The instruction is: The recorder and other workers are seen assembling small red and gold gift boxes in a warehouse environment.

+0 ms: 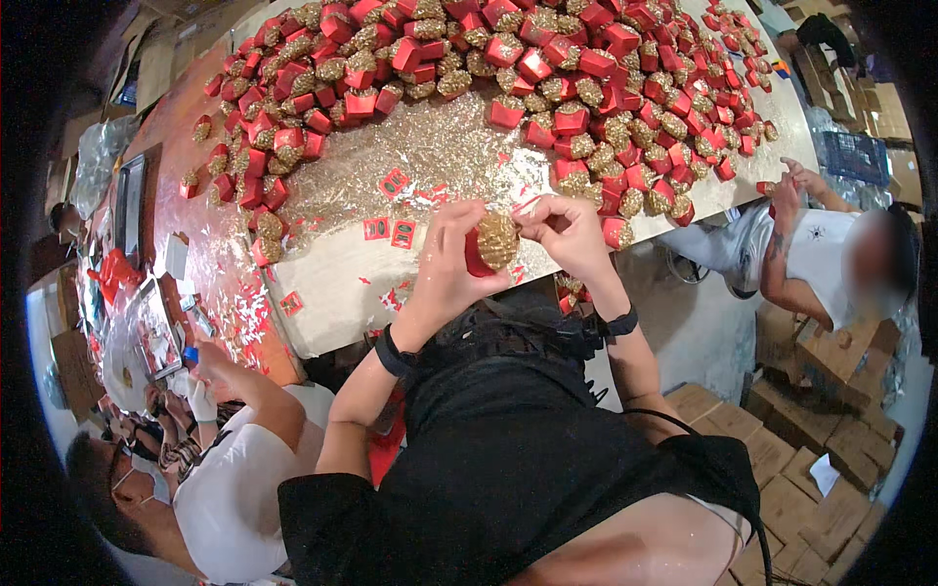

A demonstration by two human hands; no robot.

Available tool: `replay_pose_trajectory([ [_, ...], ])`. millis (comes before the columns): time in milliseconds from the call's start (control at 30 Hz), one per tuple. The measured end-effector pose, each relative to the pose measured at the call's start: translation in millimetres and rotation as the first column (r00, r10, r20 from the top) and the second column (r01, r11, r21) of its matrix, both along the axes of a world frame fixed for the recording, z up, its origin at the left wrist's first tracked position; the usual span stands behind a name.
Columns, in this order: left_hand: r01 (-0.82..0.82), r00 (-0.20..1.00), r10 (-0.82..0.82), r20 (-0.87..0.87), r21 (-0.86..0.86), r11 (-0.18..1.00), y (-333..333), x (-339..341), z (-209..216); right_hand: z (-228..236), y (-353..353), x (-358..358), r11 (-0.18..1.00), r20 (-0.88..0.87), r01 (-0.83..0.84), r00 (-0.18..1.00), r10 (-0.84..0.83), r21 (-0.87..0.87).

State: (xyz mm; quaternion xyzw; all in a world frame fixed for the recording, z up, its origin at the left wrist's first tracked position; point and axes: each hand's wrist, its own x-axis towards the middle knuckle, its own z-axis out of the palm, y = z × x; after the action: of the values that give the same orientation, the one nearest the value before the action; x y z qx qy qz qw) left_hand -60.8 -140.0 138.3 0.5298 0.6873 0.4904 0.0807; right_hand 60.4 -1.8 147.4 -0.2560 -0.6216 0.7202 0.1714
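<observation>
Here we hold a small red box topped with a gold glittery pinecone-shaped ornament above the pale table edge: our left hand wraps around it, our right hand pinches its upper side. Should that pinch slacken, we judge the ornament could pop loose or shed more glitter.

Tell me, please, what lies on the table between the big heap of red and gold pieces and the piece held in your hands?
In the head view, loose gold glitter and a few small red stickers lie on the table between the heap and the held piece.
</observation>
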Motion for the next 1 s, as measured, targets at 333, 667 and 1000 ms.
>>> replay_pose_trajectory([
  [333, 0.076, 0.996, -0.081, 0.048, 0.099, 0.992, 6.9, 15.0, -20.2, -26.2, -10.0, 30.2, 0.990, 0.042, 0.135, 0.990, -0.137, 0.039],
  [667, 0.182, 0.983, -0.182, 0.002, 0.051, 0.982, 27.9, 27.9, -27.8, -21.8, -12.4, 47.1, 0.950, 0.060, 0.310, 0.948, -0.311, 0.024],
  [1000, 0.515, 0.857, -0.505, 0.100, -0.167, 0.841, 56.7, 28.0, -31.6, -40.0, -20.4, 78.5, 0.872, 0.279, 0.490, 0.838, -0.470, -0.003],
])
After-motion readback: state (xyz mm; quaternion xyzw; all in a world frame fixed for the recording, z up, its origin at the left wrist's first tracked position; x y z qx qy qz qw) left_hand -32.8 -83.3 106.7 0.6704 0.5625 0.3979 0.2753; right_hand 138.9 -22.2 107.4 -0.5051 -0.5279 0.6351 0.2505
